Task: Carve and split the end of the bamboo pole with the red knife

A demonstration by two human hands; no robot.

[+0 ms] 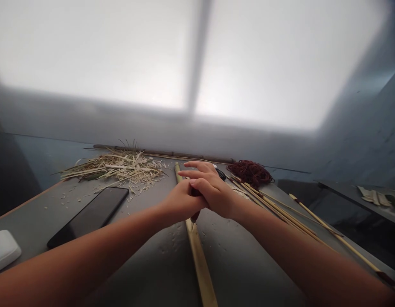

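Note:
A tool with a dark handle (pixel 195 216) stands upright, its thin metal tip on a pale bamboo strip (pixel 200 260) that runs from the near edge away across the grey table. My left hand (pixel 181 200) is closed around the handle. Over it lies my right hand (pixel 212 189), pressing against the left hand and the handle top, with some fingers stretched out to the left. The handle's upper part is hidden between both hands. The strip's far end (pixel 177 167) shows beyond my hands.
Left on the table (pixel 146 260) are a heap of shavings (pixel 120 166), a black phone (pixel 90 215) and a white case (pixel 4 250). Dark red cord (pixel 252 172) and thin bamboo sticks (pixel 277 209) lie right. A long dark pole (pixel 159 153) lies along the back.

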